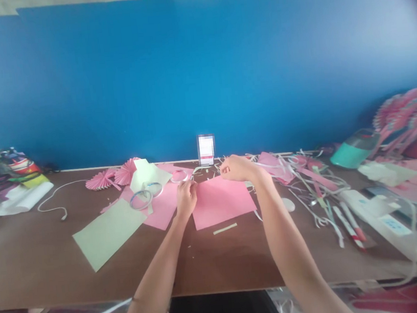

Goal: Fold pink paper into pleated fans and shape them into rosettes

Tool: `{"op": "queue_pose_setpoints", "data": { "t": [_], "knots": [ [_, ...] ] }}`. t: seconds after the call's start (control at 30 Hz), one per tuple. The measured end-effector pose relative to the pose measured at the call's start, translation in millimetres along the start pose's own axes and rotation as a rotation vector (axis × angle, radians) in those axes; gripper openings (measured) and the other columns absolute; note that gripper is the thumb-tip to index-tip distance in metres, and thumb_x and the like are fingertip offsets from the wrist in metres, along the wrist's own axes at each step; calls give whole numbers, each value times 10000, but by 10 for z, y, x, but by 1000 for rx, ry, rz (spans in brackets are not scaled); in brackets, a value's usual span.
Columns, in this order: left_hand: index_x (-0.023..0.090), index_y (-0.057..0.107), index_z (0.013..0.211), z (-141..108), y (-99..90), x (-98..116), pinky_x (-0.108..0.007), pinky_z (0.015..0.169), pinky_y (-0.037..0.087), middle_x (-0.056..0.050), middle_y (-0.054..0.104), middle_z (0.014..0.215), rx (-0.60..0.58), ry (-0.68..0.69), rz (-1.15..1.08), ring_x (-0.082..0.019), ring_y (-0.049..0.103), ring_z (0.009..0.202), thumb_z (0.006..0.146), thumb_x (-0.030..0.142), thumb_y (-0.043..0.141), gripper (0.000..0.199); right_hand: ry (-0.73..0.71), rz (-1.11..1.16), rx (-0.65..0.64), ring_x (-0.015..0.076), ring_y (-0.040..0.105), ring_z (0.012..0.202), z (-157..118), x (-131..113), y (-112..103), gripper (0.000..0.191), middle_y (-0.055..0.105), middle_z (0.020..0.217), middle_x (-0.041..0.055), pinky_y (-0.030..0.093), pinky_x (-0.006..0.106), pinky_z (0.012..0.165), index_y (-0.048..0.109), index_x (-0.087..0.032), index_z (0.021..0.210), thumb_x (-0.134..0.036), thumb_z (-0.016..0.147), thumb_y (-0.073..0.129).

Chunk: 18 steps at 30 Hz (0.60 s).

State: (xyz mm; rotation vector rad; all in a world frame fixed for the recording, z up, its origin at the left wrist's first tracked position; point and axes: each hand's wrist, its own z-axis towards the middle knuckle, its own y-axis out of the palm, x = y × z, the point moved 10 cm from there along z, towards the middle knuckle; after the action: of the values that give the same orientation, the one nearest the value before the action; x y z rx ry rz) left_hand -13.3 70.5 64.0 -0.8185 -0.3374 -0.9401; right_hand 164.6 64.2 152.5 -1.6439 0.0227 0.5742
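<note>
A pink sheet of paper [222, 204] lies on the brown table in front of me. My left hand [186, 199] pinches it at its upper left corner, fingers pressed together. My right hand [237, 167] is closed at the sheet's upper right edge, its curled fingers over the paper; the fingertips are partly hidden. A narrow pale paper strip [225, 229] lies just below the sheet. To the left are a pale green sheet [109, 235], another pink sheet [162, 212] and several tape rolls [141, 200].
A phone [206, 151] leans against the blue wall. Folded pink paper fans [102, 180] lie back left, by a white cable [52, 193]. On the right are paper scraps, markers [349, 226], a white power strip [377, 219] and a teal container [353, 150].
</note>
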Motion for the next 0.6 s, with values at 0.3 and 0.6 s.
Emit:
{"op": "queue_pose_setpoints", "data": {
  "t": [0.3,0.6],
  "knots": [
    [199,525,712,15,-77,-86,-303,686,365,-35,570,704,65,-79,-51,-191,511,741,905,233,448,211,122,-126,374,156,588,688,-317,613,-587,174,697,767,28,365,247,612,695,-210,721,-245,746,527],
    [200,524,714,23,-25,-176,-295,680,359,-28,563,714,38,-156,-115,-187,501,736,890,245,456,194,134,247,184,216,634,886,-234,767,-326,443,661,1173,77,443,266,668,640,-246,1134,-562,878,466]
  ]
}}
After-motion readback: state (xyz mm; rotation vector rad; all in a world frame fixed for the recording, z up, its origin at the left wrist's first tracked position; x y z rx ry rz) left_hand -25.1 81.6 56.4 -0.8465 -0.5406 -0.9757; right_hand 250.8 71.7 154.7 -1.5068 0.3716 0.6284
